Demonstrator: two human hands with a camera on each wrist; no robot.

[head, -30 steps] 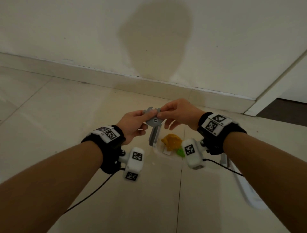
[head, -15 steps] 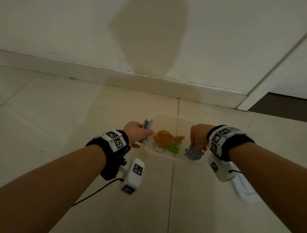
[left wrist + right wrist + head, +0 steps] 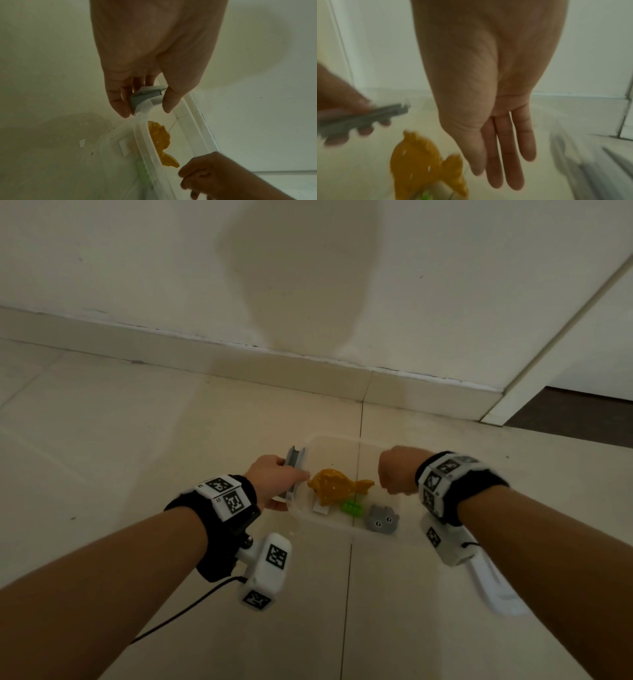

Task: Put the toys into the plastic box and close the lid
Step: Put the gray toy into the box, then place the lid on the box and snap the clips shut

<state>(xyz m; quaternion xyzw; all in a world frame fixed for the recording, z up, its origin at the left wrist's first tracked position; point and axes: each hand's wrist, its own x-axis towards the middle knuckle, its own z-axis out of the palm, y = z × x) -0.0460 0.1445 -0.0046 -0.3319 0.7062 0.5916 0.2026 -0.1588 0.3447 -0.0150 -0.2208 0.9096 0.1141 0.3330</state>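
A clear plastic box (image 3: 329,440) stands on the floor. Inside lie an orange fish toy (image 3: 334,486), a small green toy (image 3: 352,508) and a round grey toy (image 3: 381,518) at the near right corner. My left hand (image 3: 291,474) pinches the grey latch (image 3: 294,458) at the box's left end; thumb and fingers grip the latch (image 3: 145,96) in the left wrist view. My right hand (image 3: 394,474) hovers over the box's right half. Its fingers (image 3: 501,169) hang straight and hold nothing, beside the fish (image 3: 419,162).
The white lid (image 3: 493,587) lies on the floor to the right of the box, partly under my right forearm. A skirting board and wall run behind the box, and a door frame with dark floor stands at the far right. Pale tiles surround the box.
A second ago both hands held the grey toy above the box. My right hand lowered it into the near right corner, let go and lifted away. My left hand took hold of the latch.
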